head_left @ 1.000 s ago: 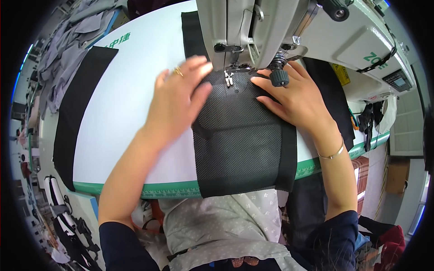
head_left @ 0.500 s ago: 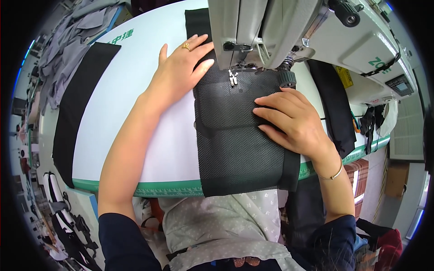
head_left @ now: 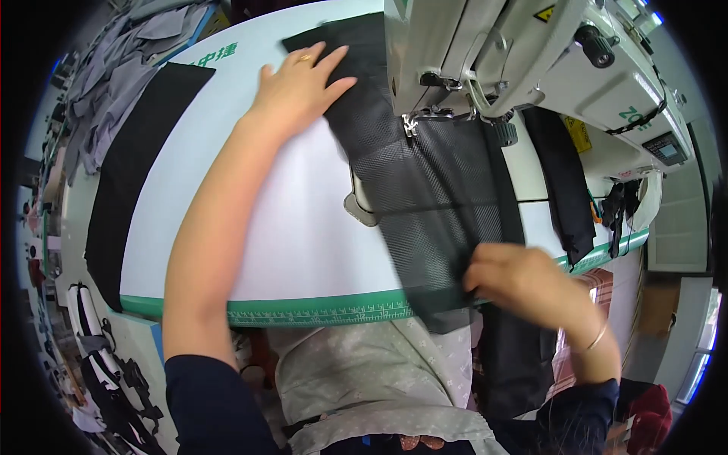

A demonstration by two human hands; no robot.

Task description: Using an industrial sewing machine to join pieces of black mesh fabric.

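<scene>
A black mesh fabric panel lies aslant under the presser foot of a sewing machine. My left hand rests on the panel's far left part, fingers spread and a ring on one of them. Near the front edge, my right hand is closed on the panel's right side, which bunches into long folds running toward the presser foot. That hand is a little smeared by motion. A rounded metal plate shows beside the panel's left edge.
A black fabric strip lies on the white table's left side, and another black piece on the right. Grey cloth is heaped at the far left. A green ruler edge runs along the table front.
The panel has turned, its near end swinging right and its far end left. My right hand has moved nearer to me and closed on the fabric. The metal plate has come into view.
</scene>
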